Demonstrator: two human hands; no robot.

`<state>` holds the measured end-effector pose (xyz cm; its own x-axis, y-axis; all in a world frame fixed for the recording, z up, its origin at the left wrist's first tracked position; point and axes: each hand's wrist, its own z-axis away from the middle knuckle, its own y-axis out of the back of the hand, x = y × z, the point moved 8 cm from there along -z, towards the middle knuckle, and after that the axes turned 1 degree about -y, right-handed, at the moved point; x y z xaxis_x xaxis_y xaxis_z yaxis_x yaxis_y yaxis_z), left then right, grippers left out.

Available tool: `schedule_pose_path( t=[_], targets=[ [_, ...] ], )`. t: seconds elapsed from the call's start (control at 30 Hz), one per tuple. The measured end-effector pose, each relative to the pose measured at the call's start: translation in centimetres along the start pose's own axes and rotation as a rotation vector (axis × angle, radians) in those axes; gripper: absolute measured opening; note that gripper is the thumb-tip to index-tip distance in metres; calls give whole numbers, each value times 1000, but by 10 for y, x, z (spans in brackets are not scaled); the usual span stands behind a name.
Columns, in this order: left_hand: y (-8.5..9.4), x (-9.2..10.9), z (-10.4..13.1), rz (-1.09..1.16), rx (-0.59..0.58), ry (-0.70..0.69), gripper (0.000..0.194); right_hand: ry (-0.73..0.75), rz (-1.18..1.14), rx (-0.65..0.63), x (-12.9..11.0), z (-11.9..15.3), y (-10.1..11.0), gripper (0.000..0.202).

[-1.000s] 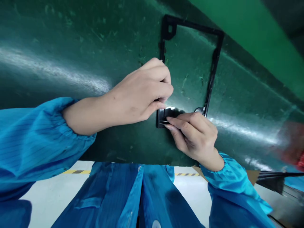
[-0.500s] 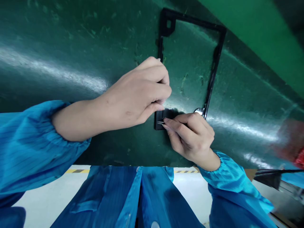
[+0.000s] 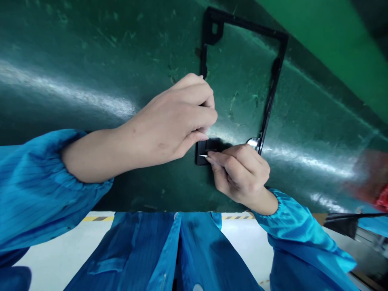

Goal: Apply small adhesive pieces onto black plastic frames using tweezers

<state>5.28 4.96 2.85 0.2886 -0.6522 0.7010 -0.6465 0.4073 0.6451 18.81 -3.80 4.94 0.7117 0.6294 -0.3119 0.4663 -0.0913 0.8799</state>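
Observation:
A thin black rectangular frame [image 3: 270,95] lies on the green work surface. My left hand [image 3: 178,117] is closed over its left side, fingers curled around the bar and covering part of it. Close to the frame's lower left corner, my right hand [image 3: 242,171] pinches tweezers [image 3: 203,155], whose slim silver points show past the fingertips. These points are over the black corner piece [image 3: 201,161]. Most of the tweezers, along with the frame's lower edge, is hidden by the right hand. A shiny rounded silver piece [image 3: 253,142] shows behind the right knuckles; what it is I cannot make out.
The scuffed green work surface [image 3: 145,186] ends just in front of my body. A brighter green strip [image 3: 327,52] crosses the upper right. Something red [image 3: 382,199] sits at the right edge, with a black item [image 3: 341,224] below it.
The right hand and tweezers have shifted very slightly left, and the tips sit at a slightly different angle. My left hand keeps its hold; the whole view has drifted a little.

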Motion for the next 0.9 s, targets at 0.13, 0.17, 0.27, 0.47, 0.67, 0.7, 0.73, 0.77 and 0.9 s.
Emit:
schedule_pose_path(
  t=[0.13, 0.17, 0.27, 0.47, 0.67, 0.7, 0.73, 0.77, 0.9],
  targets=[
    [-1, 0, 0, -3, -9, -1, 20, 5, -2, 20, -1, 1, 0, 20],
    [0, 0, 0, 2, -5, -2, 20, 6, 0, 22, -1, 1, 0, 20],
    [0, 0, 0, 7, 1, -2, 20, 4, 13, 33, -1, 1, 0, 17],
    [-1, 2, 0, -44, -5, -31, 21, 10, 5, 47, 0, 0, 3, 14],
    [-1, 2, 0, -52, -5, -39, 21, 65, -43, 30, 0, -1, 5, 15],
    [-1, 2, 0, -51, -6, -40, 20, 82, -58, 19, 0, -1, 5, 15],
    [-1, 2, 0, -49, -5, -41, 20, 99, -74, 7, 0, -1, 5, 15],
    [-1, 2, 0, -48, -4, -42, 19, 112, -88, -2, 0, -1, 5, 15],
    [-1, 3, 0, -48, -5, -47, 19, 137, -143, -22, 3, 0, 6, 16]
  ],
)
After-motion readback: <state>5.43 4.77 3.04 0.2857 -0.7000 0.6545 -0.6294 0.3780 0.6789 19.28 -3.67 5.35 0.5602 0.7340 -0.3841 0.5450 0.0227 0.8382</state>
